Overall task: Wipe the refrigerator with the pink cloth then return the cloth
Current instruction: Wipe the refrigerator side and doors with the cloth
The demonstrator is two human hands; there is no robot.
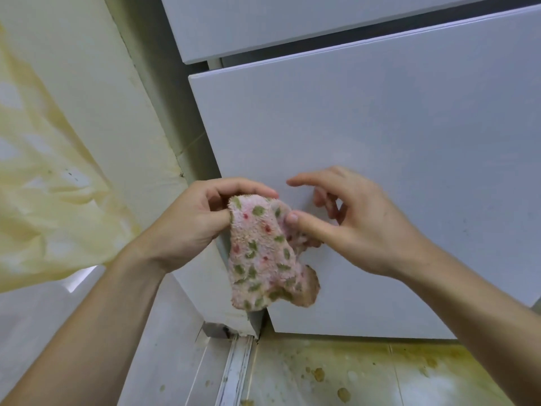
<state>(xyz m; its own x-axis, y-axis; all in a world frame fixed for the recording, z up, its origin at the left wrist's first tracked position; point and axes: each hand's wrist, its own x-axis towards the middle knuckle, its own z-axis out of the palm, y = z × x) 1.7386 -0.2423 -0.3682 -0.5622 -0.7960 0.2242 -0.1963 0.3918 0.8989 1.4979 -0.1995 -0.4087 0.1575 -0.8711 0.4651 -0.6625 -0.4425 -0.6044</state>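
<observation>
We hold the pink cloth [263, 253] before the refrigerator door [380, 136]: left hand [187, 224] pinches its top edge, right hand [345, 227] pinches its right side, cloth hanging lengthwise downward.

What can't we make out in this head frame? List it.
Head view only:
- refrigerator: top and right side cut off by frame edges.
- pink cloth: back face, and whether it touches the refrigerator, hidden by the cloth itself.
- right hand: lower fingertips hidden behind the cloth.
- Cloth's return spot: out of frame.

refrigerator [380, 136]: cut off right | pink cloth [260, 259]: covers part of right hand [363, 230]
</observation>
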